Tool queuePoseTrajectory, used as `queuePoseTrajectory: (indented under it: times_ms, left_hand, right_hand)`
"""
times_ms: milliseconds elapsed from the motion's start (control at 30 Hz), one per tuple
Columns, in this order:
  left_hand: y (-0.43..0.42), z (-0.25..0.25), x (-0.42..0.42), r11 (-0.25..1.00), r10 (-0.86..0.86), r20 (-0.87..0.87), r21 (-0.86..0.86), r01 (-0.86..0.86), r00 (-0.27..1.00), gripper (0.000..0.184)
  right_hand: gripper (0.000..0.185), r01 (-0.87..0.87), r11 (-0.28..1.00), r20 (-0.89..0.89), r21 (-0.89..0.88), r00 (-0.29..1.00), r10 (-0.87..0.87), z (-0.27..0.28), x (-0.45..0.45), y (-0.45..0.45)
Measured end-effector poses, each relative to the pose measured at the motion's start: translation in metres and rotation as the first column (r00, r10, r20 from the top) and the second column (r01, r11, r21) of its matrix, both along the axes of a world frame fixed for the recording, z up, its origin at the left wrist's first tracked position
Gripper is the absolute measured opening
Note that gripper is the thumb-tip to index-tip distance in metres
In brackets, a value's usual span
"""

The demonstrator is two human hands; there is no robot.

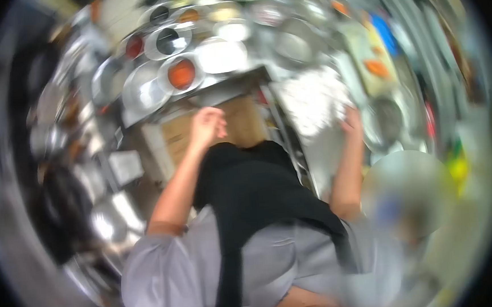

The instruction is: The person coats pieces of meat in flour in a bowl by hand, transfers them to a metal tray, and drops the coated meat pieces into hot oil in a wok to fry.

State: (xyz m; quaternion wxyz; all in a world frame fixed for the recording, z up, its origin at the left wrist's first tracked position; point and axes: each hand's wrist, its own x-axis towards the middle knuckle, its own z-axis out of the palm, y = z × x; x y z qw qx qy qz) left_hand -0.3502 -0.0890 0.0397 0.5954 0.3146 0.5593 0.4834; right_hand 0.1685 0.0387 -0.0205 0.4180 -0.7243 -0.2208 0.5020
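Note:
My left hand is raised in front of the black apron, over an opening with brown cardboard in it. Its fingers are curled in, and I see nothing in them. My right hand is at the right edge of a bright white crumpled heap on a metal counter. Blur smears the right fingers, so whether they grip the heap's edge or only touch it cannot be made out. The heap's material is also unclear.
Beyond the opening stand several round metal bowls, one with orange-red contents and one with a white top. A metal pan and a pale tray with orange pieces are on the right. Metal ware crowds the left. A round blurred shape is beside my right arm.

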Motion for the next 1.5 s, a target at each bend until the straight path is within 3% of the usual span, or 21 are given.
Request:
queuePoseTrajectory:
  times_ms: [33, 67, 100, 200, 300, 333, 400, 433, 467, 500, 633, 767, 900, 1033, 1067, 1100, 1200, 1233, 1267, 1367, 1500]
  left_hand:
    - [-0.026, -0.007, -0.016, 0.998, 0.066, 0.022, -0.020, -0.066, 0.998, 0.014]
    - [-0.050, -0.012, -0.033, 0.995, 0.100, 0.061, 0.010, -0.100, 0.993, 0.013]
    - [-0.071, -0.012, -0.046, 0.989, 0.150, 0.084, -0.005, -0.150, 0.985, 0.014]
    - [-0.125, 0.008, -0.086, 0.970, 0.237, 0.163, 0.021, -0.244, 0.958, 0.014]
    - [-0.181, 0.020, -0.122, 0.943, 0.309, 0.192, 0.065, -0.327, 0.931, 0.017]
    - [-0.199, 0.022, -0.136, 0.933, 0.338, 0.174, 0.066, -0.353, 0.925, 0.018]
    - [-0.228, 0.021, -0.160, 0.914, 0.386, 0.157, 0.067, -0.400, 0.909, 0.018]
    - [-0.245, 0.021, -0.170, 0.886, 0.447, 0.138, 0.070, -0.459, 0.884, 0.019]
    - [-0.263, 0.019, -0.179, 0.854, 0.505, 0.116, 0.074, -0.515, 0.855, 0.019]
    - [-0.280, 0.018, -0.186, 0.845, 0.520, 0.119, 0.077, -0.530, 0.846, 0.019]
    - [-0.345, 0.018, -0.208, 0.709, 0.685, 0.133, 0.101, -0.697, 0.716, 0.020]
    - [-0.400, 0.026, -0.210, 0.492, 0.864, 0.072, 0.096, -0.865, 0.499, 0.020]
    - [-0.442, 0.022, -0.202, 0.216, 0.976, 0.029, 0.033, -0.976, 0.217, 0.019]
    - [-0.461, 0.011, -0.198, 0.030, 0.999, -0.015, -0.017, -0.999, 0.031, 0.020]
    - [-0.461, 0.006, -0.199, -0.014, 0.999, -0.032, -0.043, -0.999, -0.013, 0.018]
    - [-0.460, -0.001, -0.204, -0.059, 0.997, -0.049, -0.066, -0.996, -0.056, 0.017]
    - [-0.442, -0.015, -0.232, -0.126, 0.988, -0.103, -0.095, -0.987, -0.116, 0.015]
    - [-0.434, -0.015, -0.244, -0.152, 0.983, -0.117, -0.104, -0.983, -0.140, 0.014]
    - [-0.424, -0.016, -0.255, -0.162, 0.977, -0.148, -0.070, -0.984, -0.151, 0.014]
    - [-0.389, 0.001, -0.297, -0.156, 0.973, -0.181, -0.076, -0.985, -0.140, 0.017]
    - [-0.354, 0.008, -0.343, -0.051, 0.936, -0.352, -0.142, -0.989, 0.002, 0.017]
  right_hand:
    - [0.028, -0.073, 0.996, 0.109, -0.053, 0.991, 0.078, 0.057, -0.041, -0.004]
    - [0.029, -0.135, 0.984, -0.243, 0.118, 0.957, 0.160, 0.018, -0.018, 0.016]
    - [0.029, -0.127, 0.970, -0.370, 0.208, 0.907, 0.199, 0.006, -0.012, 0.037]
    - [0.030, -0.154, 0.975, -0.340, 0.158, 0.919, 0.200, 0.053, -0.109, 0.054]
    - [0.037, -0.410, 0.835, -0.445, 0.366, 0.711, 0.544, 0.090, -0.229, 0.042]
    - [0.040, -0.473, 0.830, -0.325, 0.297, 0.767, 0.553, 0.117, -0.295, 0.026]
    - [0.043, -0.652, 0.535, -0.465, 0.538, 0.300, 0.833, 0.100, -0.392, 0.038]
    - [0.043, -0.637, 0.634, -0.422, 0.438, 0.477, 0.771, 0.116, -0.463, 0.012]
    - [0.040, -0.741, 0.428, -0.458, 0.517, 0.183, 0.870, 0.107, -0.513, 0.017]
    - [0.035, -0.744, 0.506, -0.360, 0.438, 0.370, 0.856, 0.132, -0.582, -0.027]
    - [0.026, -0.876, 0.202, -0.433, 0.438, -0.008, 0.902, 0.117, -0.804, -0.084]
    - [0.031, -0.927, 0.010, -0.061, 0.376, -0.014, 0.998, 0.112, -0.970, -0.181]
    - [0.044, -0.957, -0.078, 0.346, 0.280, 0.025, 0.938, 0.078, -1.073, -0.248]
    - [0.063, -0.977, -0.210, 0.369, 0.050, -0.177, 0.912, 0.015, -1.140, -0.267]
    - [0.050, -0.965, -0.240, 0.416, 0.104, -0.177, 0.892, -0.037, -1.165, -0.263]
    - [0.044, -0.953, -0.301, 0.012, 0.045, -0.301, 0.954, -0.050, -1.176, -0.266]
    - [0.046, -0.877, -0.478, 0.194, 0.045, -0.461, 0.866, -0.045, -1.166, -0.273]
    - [0.039, -0.683, -0.721, 0.543, -0.118, -0.652, 0.529, -0.049, -1.176, -0.268]
    - [0.032, -0.454, -0.812, 0.733, -0.366, -0.678, 0.049, -0.055, -1.181, -0.263]
    - [0.026, -0.612, -0.757, 0.822, -0.229, -0.539, 0.187, -0.048, -1.188, -0.260]
    - [0.027, -0.646, -0.729, 0.708, -0.225, -0.623, 0.334, -0.056, -1.213, -0.258]
